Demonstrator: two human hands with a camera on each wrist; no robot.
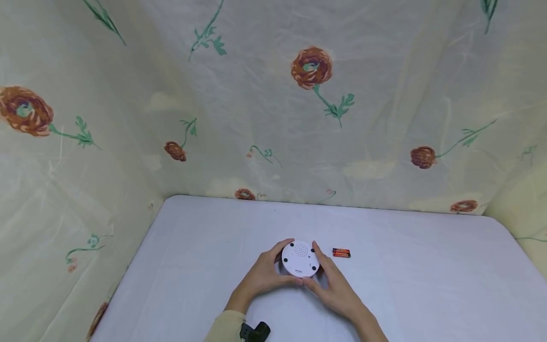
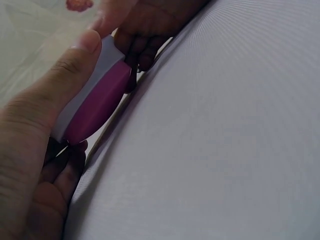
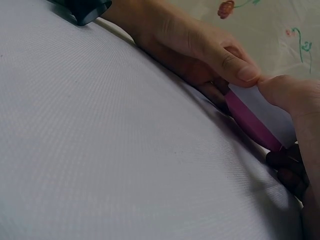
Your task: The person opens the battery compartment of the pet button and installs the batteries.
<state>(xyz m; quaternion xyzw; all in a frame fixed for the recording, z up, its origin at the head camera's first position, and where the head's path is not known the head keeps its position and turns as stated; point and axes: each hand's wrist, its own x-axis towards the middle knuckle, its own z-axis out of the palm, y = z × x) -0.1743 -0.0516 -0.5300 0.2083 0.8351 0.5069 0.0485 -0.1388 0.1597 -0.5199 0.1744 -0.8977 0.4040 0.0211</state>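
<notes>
A round white device [image 1: 300, 262] is held with its underside up, showing a patch of small speaker holes and several black rubber feet. Its other face is pink-purple, seen edge-on in the left wrist view as a domed casing [image 2: 100, 102]. My left hand [image 1: 266, 274] grips its left side, thumb along the near rim and fingers around the far edge and beneath. From the right, my right hand [image 1: 337, 289] holds it the same way, the two thumb tips meeting at the near rim. Both wrist views show fingers under the device, close over the table.
Two orange-and-black batteries [image 1: 341, 252] lie side by side just right of the device. A white cloth covers the table [image 1: 192, 266]. Flower-patterned curtains [image 1: 273, 104] stand behind and at the sides. A black wrist camera [image 1: 256, 331] sits by the left sleeve.
</notes>
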